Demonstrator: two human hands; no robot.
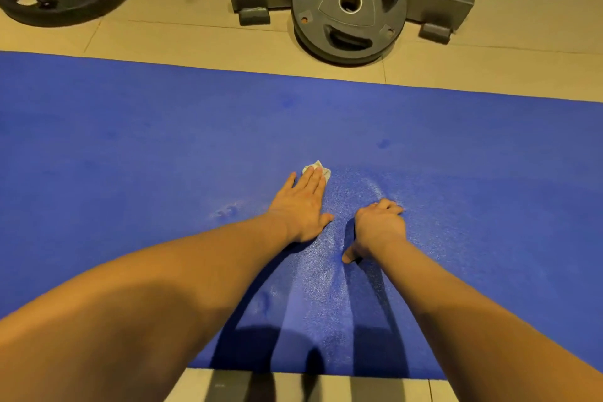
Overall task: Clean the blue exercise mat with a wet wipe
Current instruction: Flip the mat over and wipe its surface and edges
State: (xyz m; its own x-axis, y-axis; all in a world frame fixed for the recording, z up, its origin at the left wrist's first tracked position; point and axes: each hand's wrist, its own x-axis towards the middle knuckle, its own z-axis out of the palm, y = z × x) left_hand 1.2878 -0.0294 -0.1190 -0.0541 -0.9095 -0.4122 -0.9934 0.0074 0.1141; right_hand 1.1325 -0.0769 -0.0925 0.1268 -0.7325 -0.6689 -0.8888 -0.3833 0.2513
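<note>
Just beyond mat [130, 140] — grey weight plate [346, 17]; left hand [301, 206] flat on wipe [319, 167], right hand [378, 225] curled, empty.

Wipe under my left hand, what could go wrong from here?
1. The wipe is bunched small under only the fingertips of the left hand, so it may slip out and the bare palm would rub the mat.
2. The right hand props on a patch with a wet-looking sheen and could slide.
3. Smudges left of the left hand might get missed.
</note>
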